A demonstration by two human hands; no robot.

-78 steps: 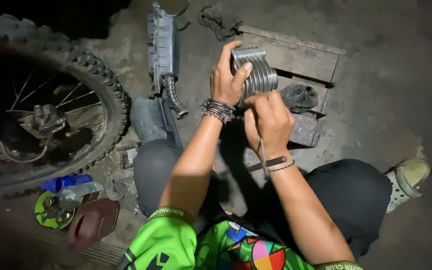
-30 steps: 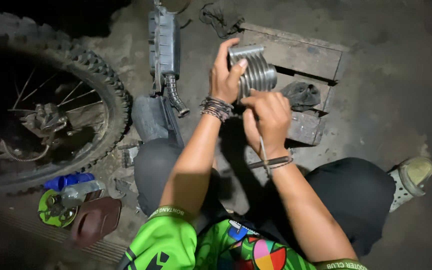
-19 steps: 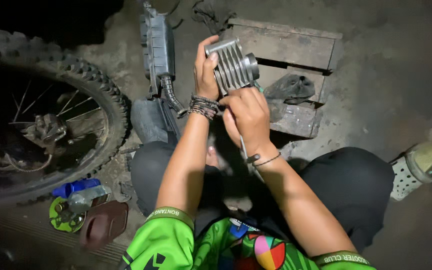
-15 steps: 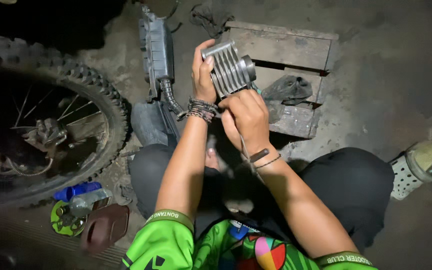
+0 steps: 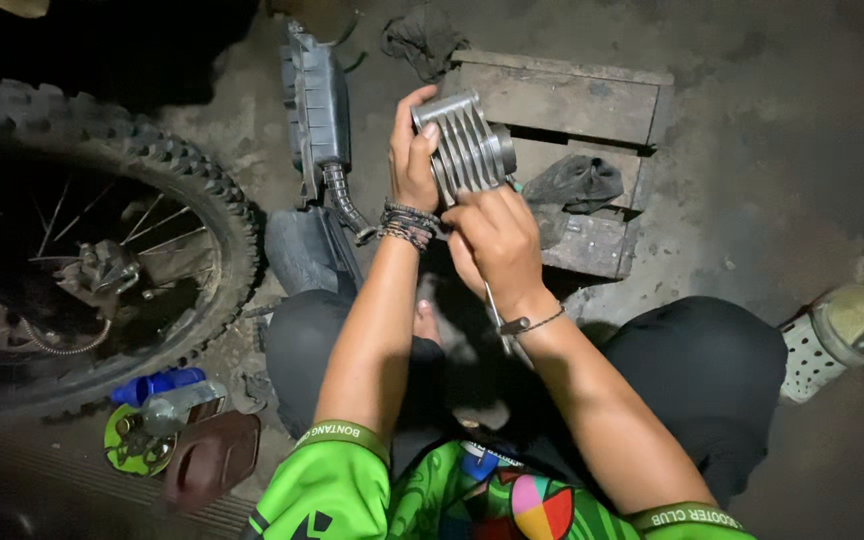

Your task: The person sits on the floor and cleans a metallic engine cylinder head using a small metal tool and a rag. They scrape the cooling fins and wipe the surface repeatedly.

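Cylinder (image 5: 464,148), grey and finned, is held up in the head view over the front edge of a wooden pallet (image 5: 592,100), left hand (image 5: 412,160) wrapped around its end to steady it. Right hand (image 5: 492,240) closes against its lower side, apparently gripping a thin tool, though what the fingers pinch cannot be told; a knobby wheel (image 5: 102,250) lies left.

a silver-grey ribbed metal cylinder (image 5: 464,148) catches the light above black trousers (image 5: 712,370) and a bright green jersey (image 5: 327,495) with a multicoloured patch. a black knobbly tyre (image 5: 167,190), a blue-capped clear bottle (image 5: 167,395), a brown container (image 5: 214,458) and a pale green perforated shoe (image 5: 832,335) sit on dark grey ground.
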